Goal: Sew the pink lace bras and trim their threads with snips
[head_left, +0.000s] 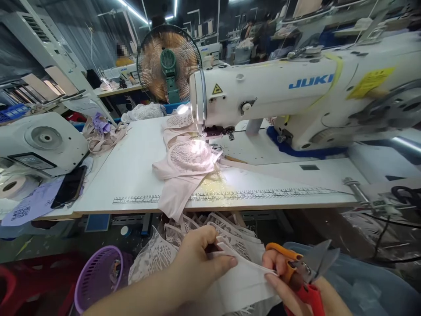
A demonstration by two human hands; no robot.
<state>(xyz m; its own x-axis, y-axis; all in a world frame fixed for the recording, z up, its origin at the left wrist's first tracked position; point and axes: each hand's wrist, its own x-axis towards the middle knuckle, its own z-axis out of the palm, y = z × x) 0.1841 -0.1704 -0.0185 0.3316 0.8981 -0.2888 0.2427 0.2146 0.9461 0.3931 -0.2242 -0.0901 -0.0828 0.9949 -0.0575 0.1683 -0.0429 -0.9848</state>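
My left hand is closed on a pale pink fabric piece with lace, thumb on top, held low in front of the table edge. My right hand grips small thread snips with orange and red handles, their grey blades open and pointing right; its fingertips also pinch the same fabric's right edge. More pink lace garments lie on the table under the needle of a white JUKI sewing machine.
The white sewing table has a printed ruler along its front edge. A phone and tape roll lie at left by another machine. A purple basket sits below left. A fan stands behind; a person sits far back.
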